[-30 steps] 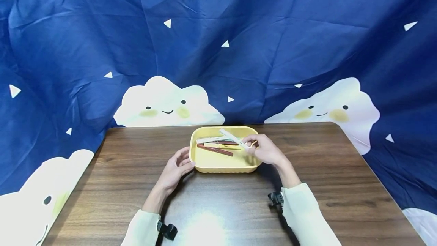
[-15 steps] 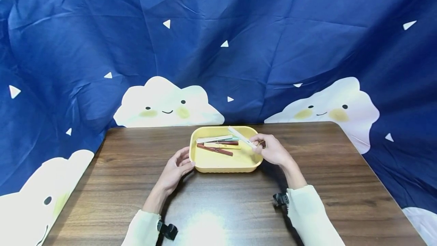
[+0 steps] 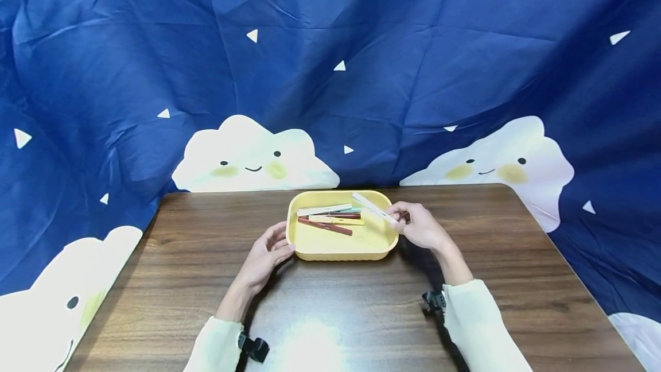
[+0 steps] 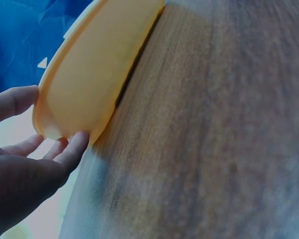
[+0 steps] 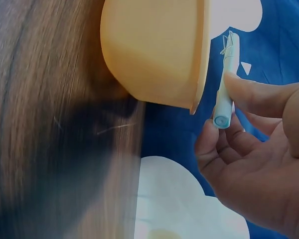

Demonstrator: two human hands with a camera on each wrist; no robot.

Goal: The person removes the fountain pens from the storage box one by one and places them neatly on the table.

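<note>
A pale yellow tray [image 3: 335,256] stands near the table's far edge. My left hand [image 3: 262,257] holds its left end; in the left wrist view the thumb touches the rim while other fingers rest against the wall. My right hand [image 3: 420,225] pinches a white pen [image 3: 374,207] above the tray's right side, tilted, its far end pointing left. The pen's wire clip and round end show in the right wrist view. Inside the tray lie a white pen [image 3: 324,210], a yellow pen [image 3: 335,220], dark red pens [image 3: 325,227] and a partly hidden teal pen [image 3: 355,210].
The brown wooden table [image 3: 330,297] carries a bright light reflection near me. A blue cloth [image 3: 361,108] with white clouds and triangles hangs behind it. Each wrist bears a small black camera [image 3: 253,349] on a strap.
My right hand has moved to the right with the white pen, away from the pens in the tray. The left hand and the tray have stayed in place.
</note>
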